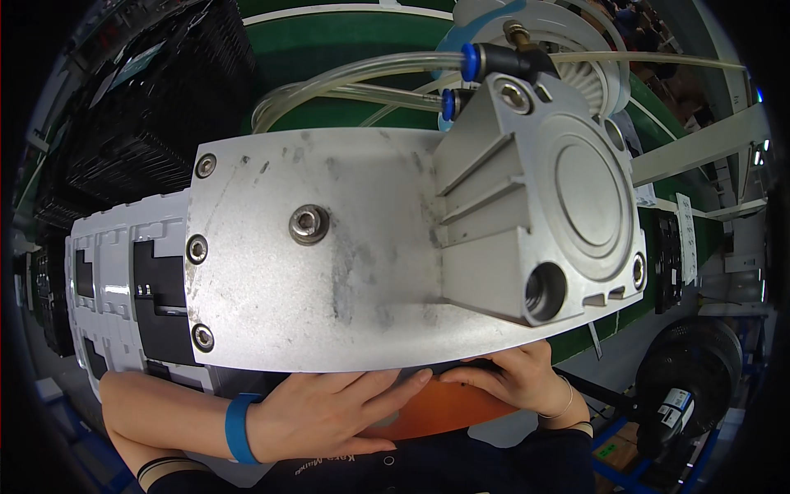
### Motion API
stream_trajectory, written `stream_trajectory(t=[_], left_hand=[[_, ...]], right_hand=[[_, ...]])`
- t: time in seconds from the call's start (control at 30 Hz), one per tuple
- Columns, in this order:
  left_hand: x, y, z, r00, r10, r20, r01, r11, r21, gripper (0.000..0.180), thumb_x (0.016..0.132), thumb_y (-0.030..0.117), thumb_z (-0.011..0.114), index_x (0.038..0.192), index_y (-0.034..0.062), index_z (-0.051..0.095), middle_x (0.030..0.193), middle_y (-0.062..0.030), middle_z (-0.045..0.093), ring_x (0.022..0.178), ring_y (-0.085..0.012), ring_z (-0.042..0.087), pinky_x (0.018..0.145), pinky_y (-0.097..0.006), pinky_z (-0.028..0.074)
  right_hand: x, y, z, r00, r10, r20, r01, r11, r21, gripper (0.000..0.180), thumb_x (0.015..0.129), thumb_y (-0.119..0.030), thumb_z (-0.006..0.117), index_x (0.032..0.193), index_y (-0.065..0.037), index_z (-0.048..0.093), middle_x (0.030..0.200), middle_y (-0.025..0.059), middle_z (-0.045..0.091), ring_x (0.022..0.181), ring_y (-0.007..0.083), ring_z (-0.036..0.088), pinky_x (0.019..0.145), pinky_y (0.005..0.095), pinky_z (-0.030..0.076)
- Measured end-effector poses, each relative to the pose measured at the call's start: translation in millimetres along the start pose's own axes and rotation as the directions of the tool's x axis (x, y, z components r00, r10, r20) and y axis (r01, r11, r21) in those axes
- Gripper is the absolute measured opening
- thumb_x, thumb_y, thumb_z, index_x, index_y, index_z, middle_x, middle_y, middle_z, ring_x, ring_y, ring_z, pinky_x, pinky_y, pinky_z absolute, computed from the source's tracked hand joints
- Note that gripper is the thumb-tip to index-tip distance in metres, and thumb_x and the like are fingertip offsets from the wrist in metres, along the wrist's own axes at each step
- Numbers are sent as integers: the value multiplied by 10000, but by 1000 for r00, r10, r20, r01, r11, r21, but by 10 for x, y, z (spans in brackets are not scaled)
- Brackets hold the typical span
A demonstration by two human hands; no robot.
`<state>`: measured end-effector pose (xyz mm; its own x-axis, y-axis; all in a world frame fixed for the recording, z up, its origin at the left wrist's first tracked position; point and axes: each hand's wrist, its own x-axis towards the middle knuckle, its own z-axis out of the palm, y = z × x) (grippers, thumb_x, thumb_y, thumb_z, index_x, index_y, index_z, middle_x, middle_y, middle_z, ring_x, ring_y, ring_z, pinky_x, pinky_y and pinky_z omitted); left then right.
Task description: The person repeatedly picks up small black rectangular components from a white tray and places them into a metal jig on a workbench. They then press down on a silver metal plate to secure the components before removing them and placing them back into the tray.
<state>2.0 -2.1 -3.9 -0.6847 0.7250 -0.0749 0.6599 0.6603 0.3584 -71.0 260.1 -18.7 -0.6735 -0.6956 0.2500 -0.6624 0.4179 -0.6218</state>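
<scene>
Under the aluminium press plate (329, 247), at the frame's lower edge, an orange part (444, 412) is being worked by both hands. Left hand (329, 416), w/ blue wristband (237, 428), lies flat on it, fingers together and extended, no clamped grip. Right hand (514, 383) is curled over the part's far edge; what its grip closes on can't be told, since the plate hides it. Judged: fingers are best kept clear of the pneumatic cylinder (559, 206) zone and the part pressed evenly. The part sits directly beneath both palms.

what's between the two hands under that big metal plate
In the head view the left hand and right hand nearly meet fingertip to fingertip; only a sliver of the orange piece beneath them shows between.
</scene>
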Motion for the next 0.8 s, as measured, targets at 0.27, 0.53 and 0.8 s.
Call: stream_trajectory(t=[0.27, 0.53, 0.8], left_hand=[[-8, 0, 10, 1000, 0, -7, 0, 1000, 8, 783, 809, 715, 592, 1431, 245, 512, 1392, -126, 497, 1335, -354, 412, 1092, -526, 312], [-14, 4, 15, 1000, -8, -3, 8, 1000, -11, 793, 808, 715, 594, 1439, 244, 503, 1403, -132, 488, 1341, -354, 404, 1092, -536, 307], [-17, 14, 1, 1000, -11, 3, 11, 1000, 20, 791, 812, 710, 593, 1445, 246, 498, 1413, -124, 484, 1346, -354, 400, 1098, -537, 293]], right_hand=[[-10, 0, -13, 998, 37, 48, -40, 997, 58, 355, 653, -203, 896, 912, -16, 742, 923, 93, 728, 845, 230, 703, 760, 317, 551], [-17, -2, -4, 998, 43, 38, -45, 996, 76, 341, 656, -183, 895, 911, -15, 743, 921, 99, 731, 844, 226, 704, 760, 313, 552], [-25, 3, 0, 997, 58, 53, -63, 994, 88, 349, 662, -180, 890, 930, -9, 745, 908, 98, 732, 819, 224, 703, 756, 315, 550]])
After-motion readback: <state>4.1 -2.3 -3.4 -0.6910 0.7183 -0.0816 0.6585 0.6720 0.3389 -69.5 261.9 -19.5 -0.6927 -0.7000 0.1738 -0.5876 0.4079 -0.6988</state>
